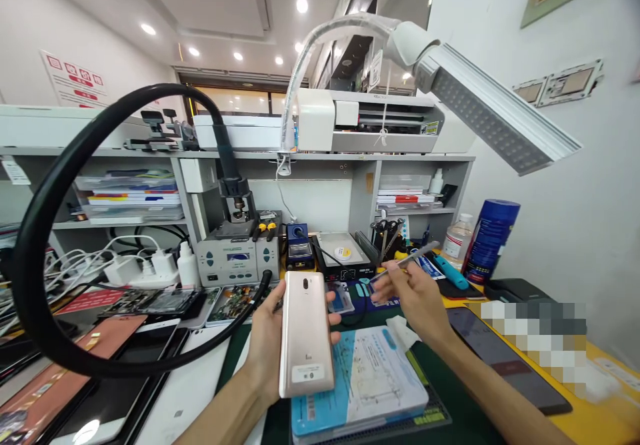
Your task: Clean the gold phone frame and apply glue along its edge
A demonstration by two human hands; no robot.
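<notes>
A gold smartphone (307,328) is held nearly upright, its back with camera and label facing me. My left hand (270,338) is wrapped round it, thumb on the left edge and fingertips on the right edge. To the right, my right hand (413,291) pinches a thin grey metal tool (413,256), which points up to the right. The two hands are apart. Below the phone lies a blue and white box (373,381) on a dark green mat (450,378).
A black hose (65,165) loops across the left, beside a hot-air station (235,258). Phones and tablets (175,385) lie at left, a dark phone (510,358) at right. A lamp (500,105) hangs above right. A blue can (493,238) stands by a bottle (456,238).
</notes>
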